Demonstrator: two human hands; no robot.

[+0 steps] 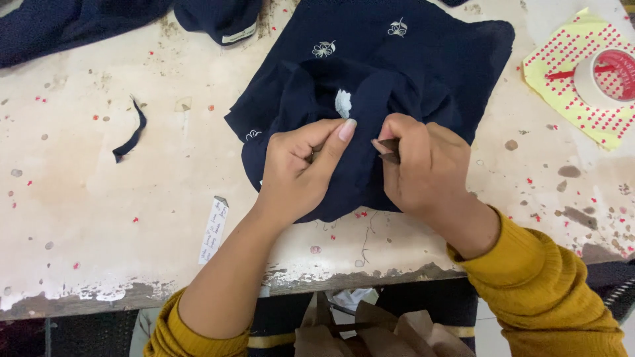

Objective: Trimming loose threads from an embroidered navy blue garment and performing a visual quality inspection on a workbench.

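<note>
Head view: worn, paint-chipped pale tabletop (132, 218), speckled with red dots; sticker sheet (569, 73) and tape roll (605, 78) at far right corner. Navy embroidered cloth (410, 66) lies bunched mid-tabletop, no clear long axis. Left hand (301, 168) pinches its fold; right hand (423, 165), grip clenched on small dark tool (389, 151) pointing left.

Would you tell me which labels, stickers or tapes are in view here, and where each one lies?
Paper slip: near table edge, left of left hand; narrow, white, handwritten.
Sticker sheet: top right; yellow, red dots.
Tape roll: on that sheet; round, white and red.
Sewn label: dark garment, top; small, white.
</note>
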